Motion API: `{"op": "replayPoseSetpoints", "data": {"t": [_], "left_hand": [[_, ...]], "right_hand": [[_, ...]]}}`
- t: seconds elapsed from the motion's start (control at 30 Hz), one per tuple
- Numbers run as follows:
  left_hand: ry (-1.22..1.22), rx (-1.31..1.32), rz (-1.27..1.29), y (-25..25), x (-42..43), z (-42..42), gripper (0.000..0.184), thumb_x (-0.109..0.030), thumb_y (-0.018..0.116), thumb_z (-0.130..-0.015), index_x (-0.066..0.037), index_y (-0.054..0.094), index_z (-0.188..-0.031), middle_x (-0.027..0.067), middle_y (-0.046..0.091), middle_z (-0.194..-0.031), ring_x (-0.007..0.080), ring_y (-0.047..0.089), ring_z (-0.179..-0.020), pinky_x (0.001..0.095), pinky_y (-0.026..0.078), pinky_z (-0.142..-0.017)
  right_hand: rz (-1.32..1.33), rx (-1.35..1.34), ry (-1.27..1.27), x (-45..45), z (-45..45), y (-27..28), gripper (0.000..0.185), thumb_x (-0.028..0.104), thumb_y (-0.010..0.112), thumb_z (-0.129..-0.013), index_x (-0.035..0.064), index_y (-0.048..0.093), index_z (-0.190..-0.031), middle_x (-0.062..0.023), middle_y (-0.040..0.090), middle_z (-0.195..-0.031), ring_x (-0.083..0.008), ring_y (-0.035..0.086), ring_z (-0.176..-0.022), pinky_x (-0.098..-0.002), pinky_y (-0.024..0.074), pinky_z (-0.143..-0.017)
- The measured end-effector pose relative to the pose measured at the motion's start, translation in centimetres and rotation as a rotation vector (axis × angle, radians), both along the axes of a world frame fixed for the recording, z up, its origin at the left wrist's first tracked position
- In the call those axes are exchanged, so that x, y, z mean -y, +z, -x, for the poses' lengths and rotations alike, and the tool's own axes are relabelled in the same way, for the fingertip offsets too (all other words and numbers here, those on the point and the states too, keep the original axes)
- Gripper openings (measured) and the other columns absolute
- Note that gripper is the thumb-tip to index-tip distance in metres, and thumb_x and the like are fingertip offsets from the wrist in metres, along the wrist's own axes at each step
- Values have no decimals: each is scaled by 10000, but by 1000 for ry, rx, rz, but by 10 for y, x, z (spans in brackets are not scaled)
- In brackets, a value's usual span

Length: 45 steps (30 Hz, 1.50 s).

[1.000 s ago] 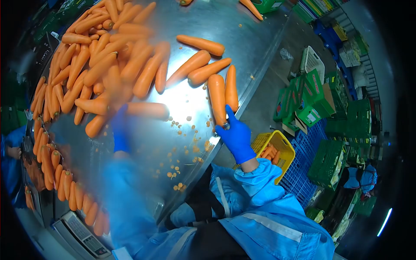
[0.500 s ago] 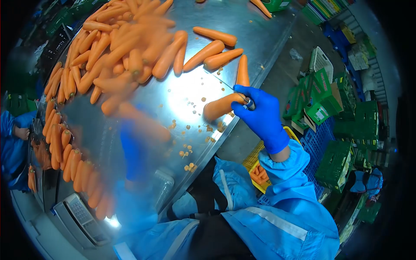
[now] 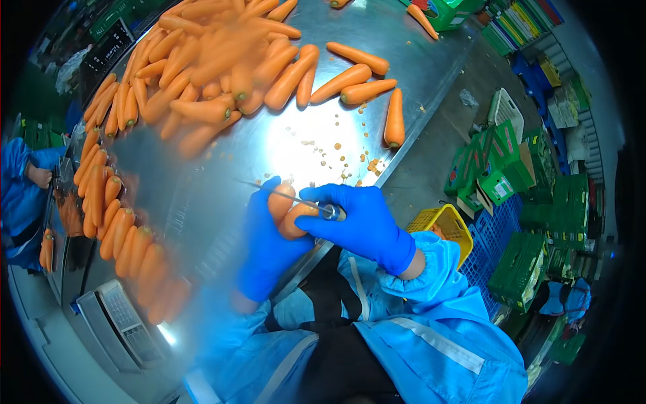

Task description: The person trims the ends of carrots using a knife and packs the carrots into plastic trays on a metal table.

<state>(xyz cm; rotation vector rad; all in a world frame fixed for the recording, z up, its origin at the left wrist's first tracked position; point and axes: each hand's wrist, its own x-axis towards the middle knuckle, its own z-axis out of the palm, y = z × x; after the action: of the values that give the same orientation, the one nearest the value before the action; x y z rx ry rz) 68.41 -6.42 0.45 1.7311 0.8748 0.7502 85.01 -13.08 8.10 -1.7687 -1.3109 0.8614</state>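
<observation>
My left hand, in a blue glove, is closed round a carrot whose rounded end points up. My right hand, gloved in blue too, grips a small knife, its thin blade reaching left across the carrots. Against the right thumb lies a second carrot, close beside the first. Which hand bears most of its weight I cannot tell. Both hands are together over the table's near edge. Small cut carrot ends are scattered on the metal table beyond them.
A large carrot pile fills the far left, partly blurred. Carrots in a row line the left edge, near a scale. Right of the table are a yellow crate and green boxes. Another person's sleeve shows far left.
My left hand has come in from the left with a carrot. My right hand has moved left and nearer with the knife and its carrot. The hands now meet; the view has shifted slightly.
</observation>
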Motion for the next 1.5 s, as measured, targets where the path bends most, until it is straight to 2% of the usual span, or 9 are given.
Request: {"op": "replayPoseSetpoints", "data": {"t": [0.1,0.3,0.5,0.67,0.8,1.0,1.2,1.37,1.5], "left_hand": [[-2,-8,-6,19,-2,14,663,-96,839,-677,-19,518,-1252,134,600,-1112,252,631,-1003,367,526,-838],[22,-101,-90,27,2,29,724,-99,845,-633,-31,510,-1271,112,586,-1110,235,618,-1010,361,524,-855],[30,-82,-32,32,9,21,762,-91,833,-587,-57,492,-1268,77,551,-1132,187,589,-1013,334,503,-888],[-39,-151,-43,42,5,19,760,-89,819,-570,-60,497,-1257,59,565,-1075,184,586,-1000,347,495,-886],[-31,-92,273,43,8,17,766,-89,815,-560,-58,498,-1257,59,577,-1084,186,588,-1021,355,486,-908],[-175,-116,331,52,11,6,841,-102,843,-545,-71,473,-1299,73,561,-1178,204,589,-1080,364,486,-944],[-204,-89,280,47,10,7,821,-122,873,-551,-72,501,-1282,77,585,-1144,204,599,-1059,373,498,-917],[-185,36,212,43,5,14,739,-319,906,-645,-59,562,-1246,84,612,-1018,218,614,-975,390,523,-847],[-47,955,796,-5,-15,14,874,-594,780,-718,-37,480,-1321,66,554,-1061,220,565,-937,397,488,-869]], "right_hand": [[-122,-94,-11,11,3,-6,404,277,806,-771,75,720,-1111,-114,723,-889,-183,710,-776,-290,552,-733],[-171,517,169,23,-20,-1,314,279,754,-749,201,705,-1050,-29,636,-784,-218,667,-713,-328,512,-588],[-168,688,229,24,-20,3,286,276,782,-707,237,714,-982,2,666,-791,-209,658,-675,-316,472,-547],[-214,597,125,33,-38,-23,232,285,746,-753,244,702,-977,-10,627,-771,-218,653,-690,-329,488,-557],[-215,282,-36,45,-59,-43,235,257,744,-756,221,713,-986,-16,642,-791,-228,658,-705,-327,492,-569],[-218,565,116,27,-43,-22,239,242,761,-706,233,703,-938,-2,647,-772,-217,652,-689,-307,466,-568],[-172,558,134,25,-41,-20,226,212,759,-719,224,714,-940,-11,649,-777,-219,656,-689,-286,477,-588],[0,86,-260,35,-72,-99,145,190,705,-844,122,745,-966,-63,714,-830,-166,684,-713,-285,528,-643],[18,-491,-371,24,-49,-82,185,202,666,-916,46,749,-969,-65,734,-856,-126,666,-742,-300,541,-648]]}}
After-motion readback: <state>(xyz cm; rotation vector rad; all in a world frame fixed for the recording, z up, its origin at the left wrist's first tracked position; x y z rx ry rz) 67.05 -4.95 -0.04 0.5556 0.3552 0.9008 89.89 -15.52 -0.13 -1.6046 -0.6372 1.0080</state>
